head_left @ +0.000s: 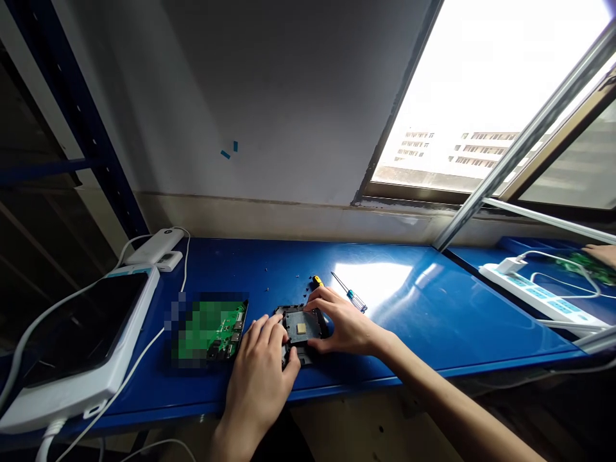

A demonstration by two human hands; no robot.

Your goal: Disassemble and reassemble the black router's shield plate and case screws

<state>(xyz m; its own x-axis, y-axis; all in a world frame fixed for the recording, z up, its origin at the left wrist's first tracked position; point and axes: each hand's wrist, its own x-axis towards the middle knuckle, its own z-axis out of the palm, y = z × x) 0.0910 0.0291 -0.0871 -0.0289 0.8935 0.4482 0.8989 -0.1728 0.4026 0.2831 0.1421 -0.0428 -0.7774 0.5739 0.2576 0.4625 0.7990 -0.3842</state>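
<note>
A black plastic housing (304, 354) lies on the blue table near its front edge. Inside it sits a grey metal plate (310, 321) with a small beige square pad (301, 328). My left hand (265, 350) grips the housing's left side, thumb at the lower edge and fingers curled over the rim. From the right, my right hand (339, 321) holds the plate's right side between thumb and fingers. A green circuit board (224, 327), partly pixelated, lies left of my left hand.
Behind my right hand are a yellow-and-black tool (317, 281), a blue-handled screwdriver (356, 299) and several small screws. A white device with a black screen (91, 321) and cables stands left. A power strip (543, 298) and another person's hand (604, 254) are at the right.
</note>
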